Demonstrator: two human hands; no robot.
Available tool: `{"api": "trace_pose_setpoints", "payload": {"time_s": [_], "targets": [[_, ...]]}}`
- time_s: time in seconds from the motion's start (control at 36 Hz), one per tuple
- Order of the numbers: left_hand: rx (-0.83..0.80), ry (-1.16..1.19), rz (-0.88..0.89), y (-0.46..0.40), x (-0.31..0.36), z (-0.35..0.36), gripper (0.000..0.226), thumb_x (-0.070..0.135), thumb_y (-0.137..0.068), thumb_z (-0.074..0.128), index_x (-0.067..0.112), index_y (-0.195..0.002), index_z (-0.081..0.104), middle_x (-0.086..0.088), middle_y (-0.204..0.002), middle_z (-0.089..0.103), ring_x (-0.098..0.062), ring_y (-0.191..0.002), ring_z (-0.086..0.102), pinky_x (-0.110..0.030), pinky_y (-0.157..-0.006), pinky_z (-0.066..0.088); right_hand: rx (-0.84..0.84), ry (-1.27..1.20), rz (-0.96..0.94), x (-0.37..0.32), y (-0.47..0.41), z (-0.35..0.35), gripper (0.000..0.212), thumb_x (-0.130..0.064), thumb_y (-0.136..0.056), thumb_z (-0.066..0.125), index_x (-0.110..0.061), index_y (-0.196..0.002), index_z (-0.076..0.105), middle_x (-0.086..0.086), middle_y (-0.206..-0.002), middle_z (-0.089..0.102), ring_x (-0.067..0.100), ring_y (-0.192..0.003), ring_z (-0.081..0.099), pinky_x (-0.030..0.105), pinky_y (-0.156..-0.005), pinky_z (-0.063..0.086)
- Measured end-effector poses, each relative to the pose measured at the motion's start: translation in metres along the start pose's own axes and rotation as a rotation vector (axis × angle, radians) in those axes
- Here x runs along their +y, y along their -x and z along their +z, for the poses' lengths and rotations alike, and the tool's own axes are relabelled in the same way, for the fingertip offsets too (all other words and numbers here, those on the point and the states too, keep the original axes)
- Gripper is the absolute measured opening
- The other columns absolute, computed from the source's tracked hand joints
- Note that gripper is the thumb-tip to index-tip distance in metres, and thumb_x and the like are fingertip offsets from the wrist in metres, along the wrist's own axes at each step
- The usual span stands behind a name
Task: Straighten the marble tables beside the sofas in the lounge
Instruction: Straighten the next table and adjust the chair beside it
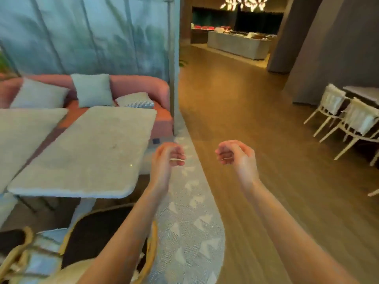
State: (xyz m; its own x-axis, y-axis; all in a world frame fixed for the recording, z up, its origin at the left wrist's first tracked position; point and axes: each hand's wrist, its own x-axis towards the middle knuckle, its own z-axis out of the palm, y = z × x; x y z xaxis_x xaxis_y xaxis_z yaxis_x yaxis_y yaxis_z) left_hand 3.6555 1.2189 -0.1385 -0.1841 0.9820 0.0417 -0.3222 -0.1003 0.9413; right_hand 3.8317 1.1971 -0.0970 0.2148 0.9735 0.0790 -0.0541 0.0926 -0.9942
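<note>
Beside the marble table (pixel 86 152), your left hand (pixel 170 155) and right hand (pixel 233 154) hang loosely curled and empty: grabbing one-sided could skew it toward the sofa (pixel 143 89)

A pink sofa (pixel 141 89) with grey cushions (pixel 92 89) stands before a blue-green curtain (pixel 82 33). The floor (pixel 256 140) is brown wood, with a pale patterned rug (pixel 190 222) beside it. White chairs (pixel 348 119) stand at the right. Far back, a long counter (pixel 238 46) sits under bright ceiling lights (pixel 244 3).
</note>
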Motion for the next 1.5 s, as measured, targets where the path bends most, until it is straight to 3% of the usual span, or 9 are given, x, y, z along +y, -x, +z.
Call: {"api": "trace_pose_setpoints", "payload": {"time_s": [0.31,0.39,0.53,0.72,0.92,1.08,1.28,1.42,1.5], "targets": [[0.455,-0.025,0.143,-0.104,-0.020,0.056,0.020,0.005,-0.091,0.048,0.003,-0.083,0.067,-0.009,-0.070,0.065,-0.021,-0.064,0.062,-0.030,-0.060,0.052,-0.469,-0.069,0.035,0.009,-0.192,0.027,0.022,-0.007,-0.094,0.055,-0.009,-0.078,0.070,0.003,-0.066,0.071,0.017,-0.058,0.063,0.023,-0.055,0.050],[0.499,-0.035,0.198,-0.152,-0.039,0.073,0.025,0.005,-0.093,0.046,0.005,-0.081,0.068,-0.007,-0.069,0.067,-0.020,-0.065,0.064,-0.030,-0.061,0.054,-0.512,-0.076,0.048,0.024,-0.248,0.034,0.017,-0.009,-0.092,0.055,-0.004,-0.086,0.070,0.006,-0.070,0.072,0.021,-0.064,0.063,0.026,-0.058,0.051],[0.531,0.032,0.232,-0.270,-0.072,0.114,0.021,0.005,-0.091,0.047,0.002,-0.086,0.067,-0.010,-0.073,0.068,-0.022,-0.066,0.065,-0.030,-0.061,0.055,-0.562,-0.033,-0.004,0.042,-0.358,0.053,0.018,-0.014,-0.092,0.058,-0.008,-0.079,0.070,0.013,-0.076,0.070,0.022,-0.068,0.063,0.034,-0.066,0.049],[0.613,0.073,0.246,-0.428,-0.073,0.157,0.020,0.017,-0.085,0.052,0.008,-0.085,0.070,-0.007,-0.074,0.070,-0.022,-0.070,0.068,-0.031,-0.065,0.056,-0.642,0.031,-0.017,0.035,-0.528,0.083,0.018,-0.011,-0.094,0.058,0.001,-0.088,0.070,0.015,-0.079,0.069,0.021,-0.067,0.061,0.030,-0.063,0.047],[0.758,-0.086,0.290,-0.503,-0.055,0.121,0.021,0.015,-0.087,0.051,0.010,-0.081,0.070,-0.006,-0.072,0.070,-0.022,-0.069,0.067,-0.030,-0.062,0.055,-0.769,0.030,-0.043,0.055,-0.652,0.133,0.021,-0.012,-0.095,0.056,0.003,-0.086,0.069,0.008,-0.074,0.069,0.021,-0.069,0.062,0.030,-0.062,0.050],[0.950,-0.194,0.287,-0.548,-0.068,0.091,0.025,0.009,-0.095,0.046,0.008,-0.083,0.069,-0.008,-0.074,0.069,-0.025,-0.072,0.067,-0.031,-0.065,0.055,-0.970,0.111,-0.021,0.113,-0.726,0.189,0.021,-0.017,-0.096,0.057,-0.009,-0.081,0.070,0.006,-0.075,0.070,0.015,-0.067,0.064,0.025,-0.061,0.050],[1.209,-0.151,0.241,-0.611,-0.105,0.087,0.025,0.008,-0.099,0.043,0.001,-0.091,0.066,-0.016,-0.082,0.066,-0.029,-0.076,0.064,-0.037,-0.070,0.052,-1.166,0.182,0.060,0.157,-0.799,0.255,0.021,-0.013,-0.094,0.057,0.001,-0.084,0.069,0.009,-0.079,0.067,0.018,-0.071,0.060,0.024,-0.062,0.047],[1.304,-0.200,0.095,-0.661,-0.146,0.074,0.027,0.017,-0.103,0.042,0.010,-0.096,0.067,-0.017,-0.100,0.069,-0.034,-0.095,0.065,-0.048,-0.087,0.053,-1.271,0.318,0.005,0.182,-0.845,0.299,0.023,-0.018,-0.095,0.056,0.000,-0.089,0.069,0.011,-0.085,0.066,0.018,-0.078,0.058,0.033,-0.071,0.045],[1.351,-0.238,0.023,-0.683,-0.165,0.053,0.025,0.028,-0.101,0.044,0.019,-0.098,0.068,-0.008,-0.106,0.070,-0.029,-0.103,0.065,-0.046,-0.092,0.052,-1.363,0.450,-0.092,0.205,-0.865,0.327,0.022,-0.025,-0.096,0.056,-0.008,-0.091,0.069,0.003,-0.088,0.067,0.017,-0.084,0.059,0.036,-0.077,0.046]]}}
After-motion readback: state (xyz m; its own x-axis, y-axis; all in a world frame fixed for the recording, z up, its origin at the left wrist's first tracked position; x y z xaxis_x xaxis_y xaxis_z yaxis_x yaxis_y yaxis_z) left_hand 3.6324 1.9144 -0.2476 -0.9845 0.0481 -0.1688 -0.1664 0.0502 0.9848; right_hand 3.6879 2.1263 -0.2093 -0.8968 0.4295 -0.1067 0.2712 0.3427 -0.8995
